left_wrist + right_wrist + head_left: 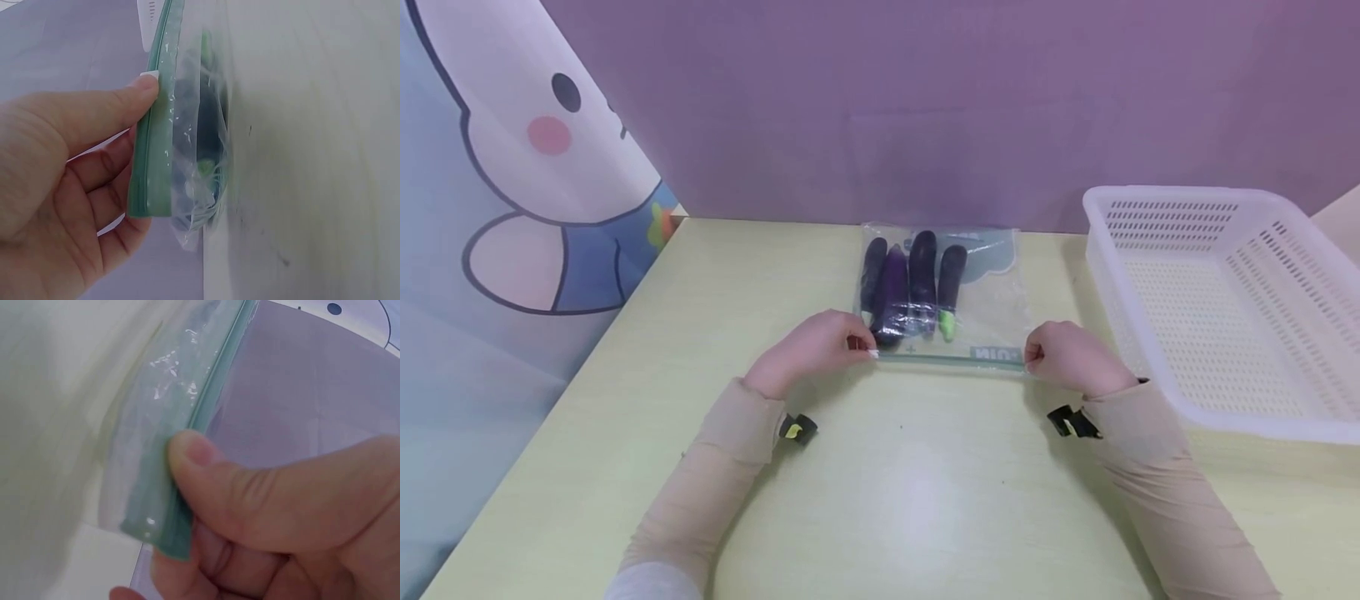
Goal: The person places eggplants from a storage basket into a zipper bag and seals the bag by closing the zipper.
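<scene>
A clear zip bag (988, 304) lies on the table with several dark purple eggplants (922, 275) inside, side by side in its left part. Along the bag's near edge runs a green zip strip (947, 360). My left hand (820, 342) pinches the strip's left end, with the thumb at a small white slider (150, 74). At the opposite end, my right hand (1075, 358) grips the strip's corner between thumb and fingers. In the left wrist view the strip (161, 137) stands above the tabletop, and the eggplants show only partly through the crumpled plastic.
To the right stands a white perforated plastic basket (1165, 193), close to my right forearm. A purple wall (925, 108) rises behind the bag. On the left hangs a blue sheet with a cartoon figure (520, 167), beside the pale yellow table (917, 500).
</scene>
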`<state>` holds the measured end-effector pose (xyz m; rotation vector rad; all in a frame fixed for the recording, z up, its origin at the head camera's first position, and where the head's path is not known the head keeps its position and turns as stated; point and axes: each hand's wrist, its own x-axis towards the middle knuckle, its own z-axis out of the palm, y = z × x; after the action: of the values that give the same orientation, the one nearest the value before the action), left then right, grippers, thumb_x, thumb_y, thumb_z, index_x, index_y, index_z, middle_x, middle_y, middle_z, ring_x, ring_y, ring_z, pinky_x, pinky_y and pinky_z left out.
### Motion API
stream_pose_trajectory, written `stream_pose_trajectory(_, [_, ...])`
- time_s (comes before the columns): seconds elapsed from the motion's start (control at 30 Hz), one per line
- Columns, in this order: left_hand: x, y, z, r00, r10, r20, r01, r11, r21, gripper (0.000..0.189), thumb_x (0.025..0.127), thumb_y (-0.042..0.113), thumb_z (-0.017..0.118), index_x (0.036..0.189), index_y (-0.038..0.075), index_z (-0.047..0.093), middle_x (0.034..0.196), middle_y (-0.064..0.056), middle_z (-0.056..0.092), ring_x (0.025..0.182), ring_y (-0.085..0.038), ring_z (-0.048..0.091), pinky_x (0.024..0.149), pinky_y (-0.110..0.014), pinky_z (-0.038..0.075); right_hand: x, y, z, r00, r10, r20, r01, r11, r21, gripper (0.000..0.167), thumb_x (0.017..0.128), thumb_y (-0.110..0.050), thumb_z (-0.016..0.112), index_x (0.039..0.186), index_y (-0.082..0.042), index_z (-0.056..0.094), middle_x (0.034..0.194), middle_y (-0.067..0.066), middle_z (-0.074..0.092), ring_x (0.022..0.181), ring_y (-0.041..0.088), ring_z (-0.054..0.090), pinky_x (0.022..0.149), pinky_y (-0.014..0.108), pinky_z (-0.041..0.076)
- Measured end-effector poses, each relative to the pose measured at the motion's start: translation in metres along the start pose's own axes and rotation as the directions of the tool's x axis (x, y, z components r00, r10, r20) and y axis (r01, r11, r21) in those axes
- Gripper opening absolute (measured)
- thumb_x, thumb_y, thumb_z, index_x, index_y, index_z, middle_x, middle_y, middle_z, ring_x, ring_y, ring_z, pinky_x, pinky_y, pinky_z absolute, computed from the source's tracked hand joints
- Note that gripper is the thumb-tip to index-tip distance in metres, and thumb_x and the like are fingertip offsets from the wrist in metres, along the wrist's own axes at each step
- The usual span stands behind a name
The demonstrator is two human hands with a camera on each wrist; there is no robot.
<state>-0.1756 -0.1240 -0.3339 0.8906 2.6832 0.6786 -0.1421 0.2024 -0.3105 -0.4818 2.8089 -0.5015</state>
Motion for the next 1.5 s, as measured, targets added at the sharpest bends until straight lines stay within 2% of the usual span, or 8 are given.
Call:
stream_pose_trajectory(0.3, [-0.003, -0.004, -0.004, 1.000, 0.015, 0.005, -0.015, 1.000, -0.016, 0.010, 0.085, 0.015, 0.069, 0.094, 0.009, 0.072, 0.086, 0.001, 0.068, 0.079, -0.011, 0.060, 0.077, -0.027, 0.051, 0.000, 0.000, 0.000, 1.000, -0.010, -0.014, 0.010, 1.000, -0.015, 0.016, 0.073, 0.003, 0.053, 0.067, -0.009, 0.061, 0.069, 0.001, 0.057, 0.064, 0.018, 0.046, 0.062, 0.031, 0.037])
stream_pose_trajectory(0.87, [-0.004, -0.009, -0.006, 1.000, -0.020, 0.022, 0.021, 0.998, -0.061, 0.009, 0.086, 0.010, 0.069, 0.094, 0.009, 0.072, 0.090, -0.001, 0.069, 0.079, -0.012, 0.059, 0.076, -0.027, 0.051, 0.000, 0.000, 0.000, 1.000, -0.008, -0.015, 0.007, 1.000, -0.023, 0.015, 0.073, 0.002, 0.054, 0.068, -0.009, 0.062, 0.070, 0.002, 0.058, 0.065, 0.019, 0.047, 0.063, 0.031, 0.039])
stream_pose_trajectory(1.2, [-0.005, -0.013, -0.007, 0.999, -0.018, 0.031, 0.021, 0.997, -0.079, 0.010, 0.086, 0.009, 0.068, 0.095, 0.008, 0.072, 0.090, -0.002, 0.070, 0.080, -0.012, 0.060, 0.077, -0.026, 0.051, 0.000, 0.000, 0.000, 1.000, -0.001, -0.009, 0.001, 1.000, -0.021, 0.015, 0.073, 0.002, 0.053, 0.069, -0.009, 0.062, 0.071, 0.002, 0.058, 0.066, 0.019, 0.048, 0.063, 0.031, 0.039])
stream_pose_trajectory(1.5, [-0.006, -0.015, -0.010, 0.999, -0.038, 0.034, 0.041, 0.996, -0.074, 0.012, 0.086, 0.008, 0.068, 0.097, 0.007, 0.072, 0.092, -0.003, 0.070, 0.082, -0.013, 0.061, 0.079, -0.029, 0.051, 0.001, 0.001, 0.000, 1.000, 0.003, 0.001, -0.003, 1.000, -0.016, 0.013, 0.075, 0.001, 0.055, 0.071, -0.008, 0.064, 0.074, 0.004, 0.060, 0.068, 0.020, 0.049, 0.064, 0.033, 0.041])
